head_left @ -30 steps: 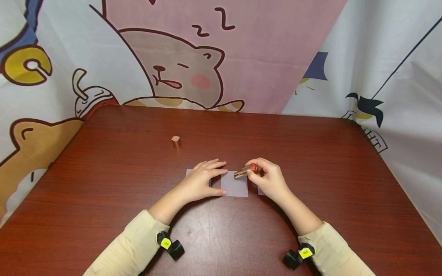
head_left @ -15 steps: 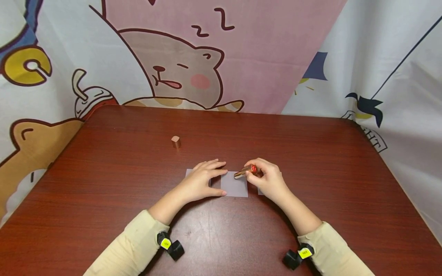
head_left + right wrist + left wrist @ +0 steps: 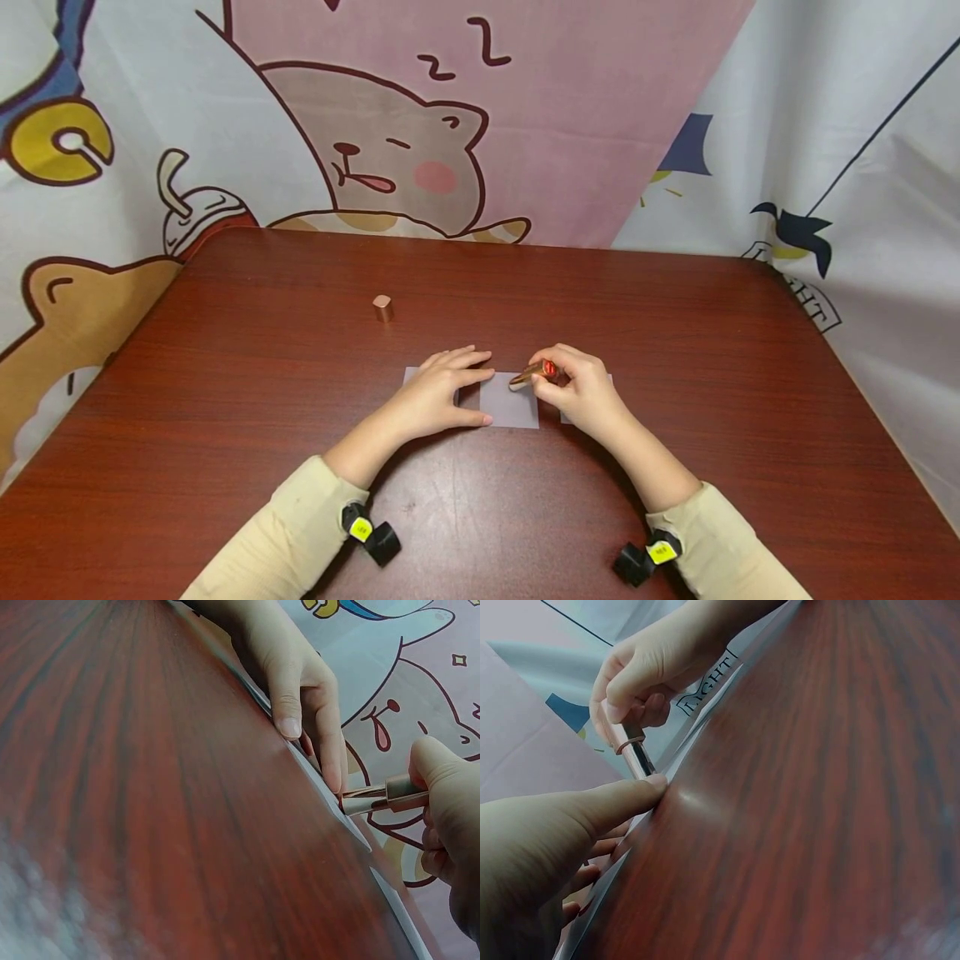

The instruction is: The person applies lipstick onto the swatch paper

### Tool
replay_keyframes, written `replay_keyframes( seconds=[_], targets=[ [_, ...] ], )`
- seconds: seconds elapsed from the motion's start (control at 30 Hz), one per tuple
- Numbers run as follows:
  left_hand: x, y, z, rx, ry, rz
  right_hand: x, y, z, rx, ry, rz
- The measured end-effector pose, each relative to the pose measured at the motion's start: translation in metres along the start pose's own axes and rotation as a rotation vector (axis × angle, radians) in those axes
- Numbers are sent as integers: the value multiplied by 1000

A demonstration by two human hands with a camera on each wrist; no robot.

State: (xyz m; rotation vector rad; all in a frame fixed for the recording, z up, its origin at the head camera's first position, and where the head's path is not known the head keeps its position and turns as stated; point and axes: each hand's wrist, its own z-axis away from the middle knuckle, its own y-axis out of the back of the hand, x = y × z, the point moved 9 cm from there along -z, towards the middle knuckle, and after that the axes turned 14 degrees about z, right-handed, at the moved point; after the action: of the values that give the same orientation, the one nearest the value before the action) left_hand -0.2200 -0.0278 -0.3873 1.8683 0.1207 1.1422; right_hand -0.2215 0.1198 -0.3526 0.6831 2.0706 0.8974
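In the head view my right hand [image 3: 581, 387] pinches a rose-gold lipstick tube [image 3: 531, 377] between thumb and fingers. The tube leans, its red-marked end up and its lower end at the middle white paper square [image 3: 510, 408]. The right wrist view shows the shiny lower part of the lipstick [image 3: 367, 801] at the paper; its tip's colour cannot be told. My left hand [image 3: 431, 400] rests with spread fingers, its thumb and index fingertip on that square's left edge. A second paper [image 3: 409, 374] lies partly under the left hand, a third [image 3: 566, 417] under the right.
A rose-gold lipstick cap [image 3: 383, 308] stands upright on the dark red wooden table [image 3: 675, 333], beyond the left hand. A printed cartoon cloth [image 3: 555, 125] hangs behind the table's far edge. Both wrists wear black camera mounts [image 3: 382, 543].
The lipstick's upper end has tilted slightly left and down in my right hand, which has shifted a little. My left hand, the papers and the cap have stayed put.
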Motion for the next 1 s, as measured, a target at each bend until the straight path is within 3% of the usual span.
replay_keyframes(
  seconds=[1.0],
  targets=[
    [-1, -1, 0, -12, 1, -22, -8, 2, 11, -33, 29, -6]
  ],
)
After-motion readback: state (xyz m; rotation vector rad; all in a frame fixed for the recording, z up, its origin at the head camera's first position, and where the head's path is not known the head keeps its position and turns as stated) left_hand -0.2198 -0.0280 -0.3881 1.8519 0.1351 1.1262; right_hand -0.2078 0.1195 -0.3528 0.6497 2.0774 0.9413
